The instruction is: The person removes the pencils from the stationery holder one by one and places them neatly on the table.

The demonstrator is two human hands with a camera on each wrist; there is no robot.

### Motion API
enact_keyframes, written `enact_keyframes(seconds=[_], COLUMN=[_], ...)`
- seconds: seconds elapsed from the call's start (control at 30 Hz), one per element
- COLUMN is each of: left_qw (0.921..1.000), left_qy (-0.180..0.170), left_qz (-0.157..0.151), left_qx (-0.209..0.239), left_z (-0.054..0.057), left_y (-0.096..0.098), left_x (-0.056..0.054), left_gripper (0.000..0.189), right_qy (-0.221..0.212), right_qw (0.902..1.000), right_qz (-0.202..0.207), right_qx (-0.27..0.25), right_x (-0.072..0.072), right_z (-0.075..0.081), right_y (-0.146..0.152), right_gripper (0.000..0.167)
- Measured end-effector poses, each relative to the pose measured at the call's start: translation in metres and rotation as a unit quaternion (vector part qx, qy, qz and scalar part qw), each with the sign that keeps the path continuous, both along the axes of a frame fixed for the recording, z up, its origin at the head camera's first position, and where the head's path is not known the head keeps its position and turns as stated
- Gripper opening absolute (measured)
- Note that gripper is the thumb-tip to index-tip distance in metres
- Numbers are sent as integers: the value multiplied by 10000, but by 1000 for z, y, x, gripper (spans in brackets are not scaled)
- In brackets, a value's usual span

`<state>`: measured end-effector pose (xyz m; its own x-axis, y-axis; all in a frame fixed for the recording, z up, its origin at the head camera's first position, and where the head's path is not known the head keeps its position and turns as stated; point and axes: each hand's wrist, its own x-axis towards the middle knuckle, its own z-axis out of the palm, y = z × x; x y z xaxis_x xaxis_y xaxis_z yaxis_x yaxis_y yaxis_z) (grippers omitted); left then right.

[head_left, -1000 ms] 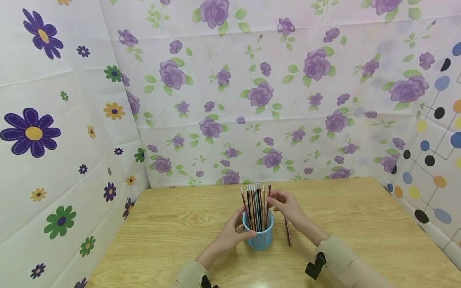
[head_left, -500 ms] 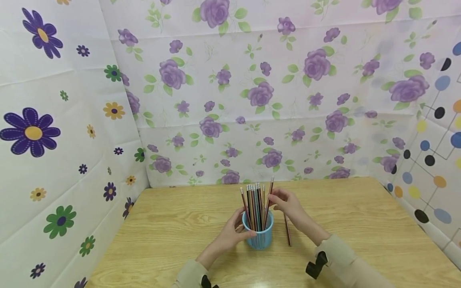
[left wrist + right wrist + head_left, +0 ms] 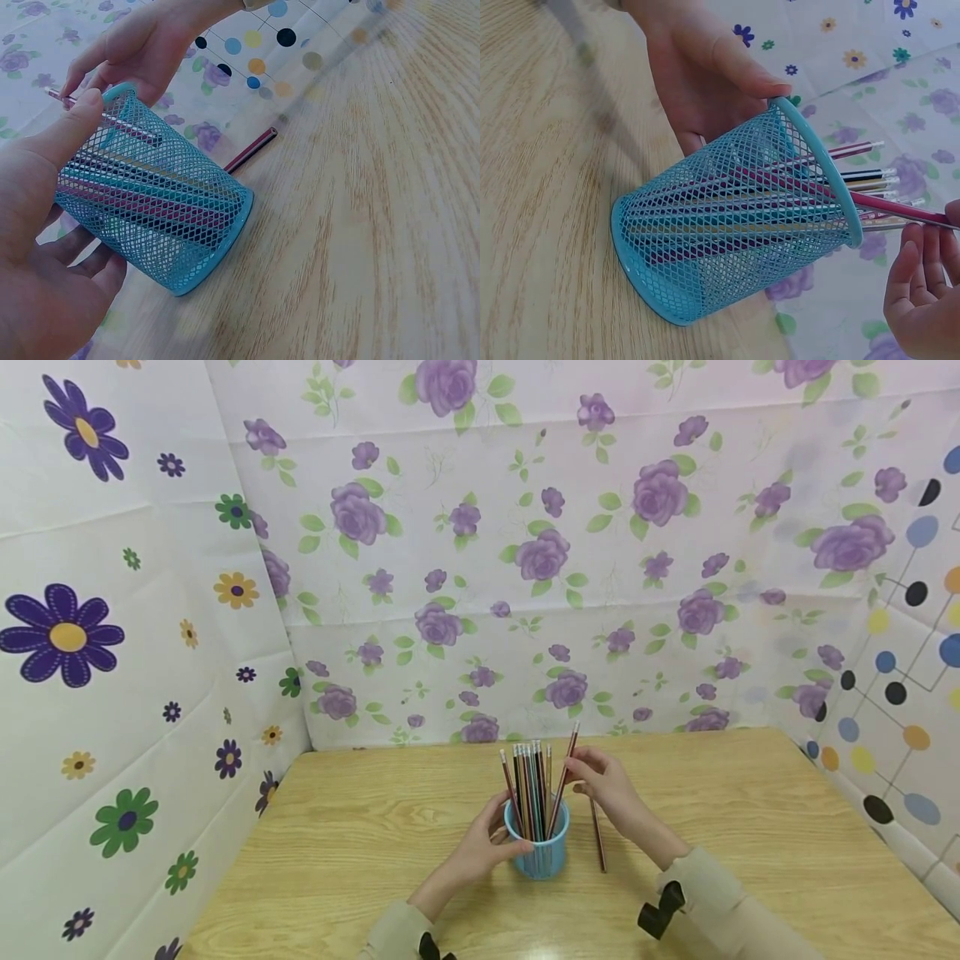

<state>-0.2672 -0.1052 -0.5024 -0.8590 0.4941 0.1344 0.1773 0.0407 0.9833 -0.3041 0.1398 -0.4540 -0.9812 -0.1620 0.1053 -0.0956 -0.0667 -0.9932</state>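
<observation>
A light-blue mesh pencil cup [image 3: 542, 865] stands on the table, full of several striped pencils [image 3: 866, 180] with eraser ends up. My left hand [image 3: 480, 847] grips the cup from its left side, thumb at the front rim and fingers behind it. Between thumb and fingers, my right hand [image 3: 609, 789] pinches a dark-red pencil [image 3: 573, 742] near its upper part. That pencil leans right over the rim and stands higher than the others. Its lower end shows through the mesh, inside the cup, in the left wrist view. Another dark-red pencil [image 3: 600, 847] lies on the table right of the cup.
The wooden table [image 3: 360, 860] runs back to a flowered cloth wall [image 3: 480, 568]. Cloth walls also stand at the left [image 3: 135, 710] and right [image 3: 892, 677]. A black strap piece [image 3: 662, 910] sits on the right sleeve.
My right hand has moved slightly up and right, drawing the pinched pencil higher and tilting it outward. My left hand and the cup have stayed put.
</observation>
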Motion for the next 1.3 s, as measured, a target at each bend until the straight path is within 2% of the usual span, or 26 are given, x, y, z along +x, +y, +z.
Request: enact_keyframes(seconds=[0.23,0.57,0.9,1.3], left_qw=[9999,10000,9999,9999], left_qy=[114,36,-24,-19], left_qz=[-2,-41,-22,21], left_qx=[-6,2,112,113], left_z=[-1,-1,-3,-5], left_y=[0,0,0,0], left_x=[0,0,-1,0], left_gripper=[80,78,79,80], right_qy=[5,-225,-297,-331], right_qw=[9997,9965,9884,9874], right_qz=[-102,-218,-321,-289], right_qx=[-214,-773,-1458,-1522], right_x=[-2,-2,-5,-4], right_z=[-2,3,2,2], right_y=[3,7,15,25], right_gripper=[19,16,11,13])
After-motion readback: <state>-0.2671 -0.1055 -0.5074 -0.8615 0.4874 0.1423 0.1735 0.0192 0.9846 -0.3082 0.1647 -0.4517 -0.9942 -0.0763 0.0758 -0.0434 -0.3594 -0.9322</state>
